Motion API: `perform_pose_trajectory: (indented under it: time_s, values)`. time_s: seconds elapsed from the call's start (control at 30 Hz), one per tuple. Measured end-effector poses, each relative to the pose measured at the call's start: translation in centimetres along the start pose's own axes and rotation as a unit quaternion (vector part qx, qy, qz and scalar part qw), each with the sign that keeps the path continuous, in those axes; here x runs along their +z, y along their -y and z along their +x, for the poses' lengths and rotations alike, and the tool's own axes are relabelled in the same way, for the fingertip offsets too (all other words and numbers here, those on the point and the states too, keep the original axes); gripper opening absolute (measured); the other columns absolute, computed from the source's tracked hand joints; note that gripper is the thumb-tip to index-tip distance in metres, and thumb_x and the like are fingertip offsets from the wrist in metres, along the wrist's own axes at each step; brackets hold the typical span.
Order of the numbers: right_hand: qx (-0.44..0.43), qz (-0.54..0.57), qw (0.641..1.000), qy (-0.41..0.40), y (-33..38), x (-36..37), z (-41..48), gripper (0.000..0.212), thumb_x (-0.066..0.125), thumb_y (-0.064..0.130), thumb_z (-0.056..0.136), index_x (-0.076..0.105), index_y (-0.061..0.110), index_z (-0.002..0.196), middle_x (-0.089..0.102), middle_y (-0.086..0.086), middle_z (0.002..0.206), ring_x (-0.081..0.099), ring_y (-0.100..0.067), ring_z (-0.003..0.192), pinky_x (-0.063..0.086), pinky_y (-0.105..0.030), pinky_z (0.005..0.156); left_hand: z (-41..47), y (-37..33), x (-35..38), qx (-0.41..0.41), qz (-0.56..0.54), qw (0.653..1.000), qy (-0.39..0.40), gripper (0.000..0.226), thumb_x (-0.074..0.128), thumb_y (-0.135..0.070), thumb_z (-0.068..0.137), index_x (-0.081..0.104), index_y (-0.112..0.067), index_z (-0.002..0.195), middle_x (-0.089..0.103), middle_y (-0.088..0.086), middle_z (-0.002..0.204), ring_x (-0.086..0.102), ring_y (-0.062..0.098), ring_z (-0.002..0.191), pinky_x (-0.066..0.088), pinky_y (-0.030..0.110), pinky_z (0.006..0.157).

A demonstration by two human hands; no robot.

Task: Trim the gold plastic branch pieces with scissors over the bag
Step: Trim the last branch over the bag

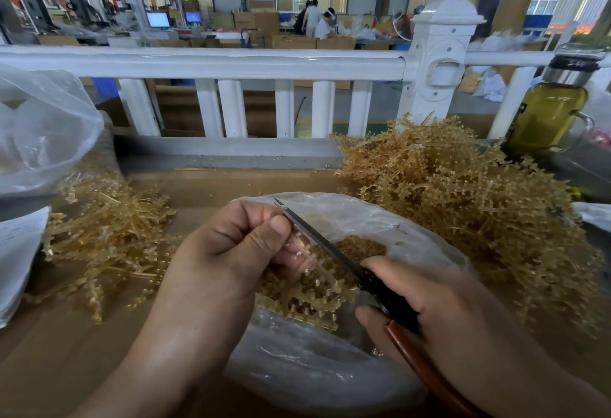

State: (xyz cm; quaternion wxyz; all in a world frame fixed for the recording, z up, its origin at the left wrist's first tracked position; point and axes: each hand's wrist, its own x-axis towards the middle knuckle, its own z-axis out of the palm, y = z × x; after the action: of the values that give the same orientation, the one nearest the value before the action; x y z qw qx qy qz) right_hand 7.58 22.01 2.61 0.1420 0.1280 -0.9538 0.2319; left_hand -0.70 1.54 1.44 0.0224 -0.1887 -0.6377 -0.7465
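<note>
One bundle of gold branch pieces (310, 295) was pinched in the left hand (228, 252), directly over the open bag (423, 236), with its stems pointing toward the right hand (446, 315). That hand gripped the scissors (330, 252), whose blades lay diagonally across the bundle's top, tip up-left.

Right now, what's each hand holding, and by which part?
Left hand pinches gold plastic branch pieces near their upper ends; right hand grips the scissors by the handles.
</note>
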Motion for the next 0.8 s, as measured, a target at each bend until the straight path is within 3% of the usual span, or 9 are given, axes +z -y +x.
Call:
perform_pose_trajectory:
  time_s: [0.17, 0.3, 0.8]
  values:
    - [-0.008, -0.012, 1.0, -0.007, -0.26, -0.25, -0.05, 0.026, 0.051, 0.051, 0.086, 0.063, 0.03, 0.093, 0.056, 0.02, 0.068, 0.056, 0.004, 0.064, 0.036, -0.009, 0.053, 0.01, -0.15, -0.26, 0.0, 0.029, 0.999, 0.018, 0.025, 0.074, -0.041, 0.077, 0.073, -0.016, 0.076, 0.07, 0.012, 0.069, 0.068, 0.024, 0.062, 0.054, 0.026, 0.058]
    - [-0.015, -0.009, 1.0, -0.003, -0.35, -0.35, -0.06, 0.026, 0.052, 0.05, 0.087, 0.064, 0.027, 0.09, 0.056, 0.019, 0.068, 0.056, 0.002, 0.064, 0.037, -0.011, 0.053, 0.07, -0.21, -0.25, -0.005, 0.025, 0.999, 0.022, 0.018, 0.07, -0.032, 0.081, 0.073, -0.016, 0.073, 0.069, 0.011, 0.068, 0.068, 0.022, 0.061, 0.054, 0.024, 0.056]
    - [-0.018, 0.018, 1.0, -0.011, -0.29, -0.29, -0.01, 0.025, 0.051, 0.043, 0.088, 0.065, 0.023, 0.084, 0.056, 0.017, 0.063, 0.057, 0.0, 0.058, 0.037, -0.011, 0.05, -0.12, -0.36, -0.01, -0.006, 0.038, 0.999, 0.019, 0.018, 0.067, -0.032, 0.084, 0.072, -0.02, 0.073, 0.069, 0.006, 0.068, 0.066, 0.017, 0.06, 0.052, 0.024, 0.055]
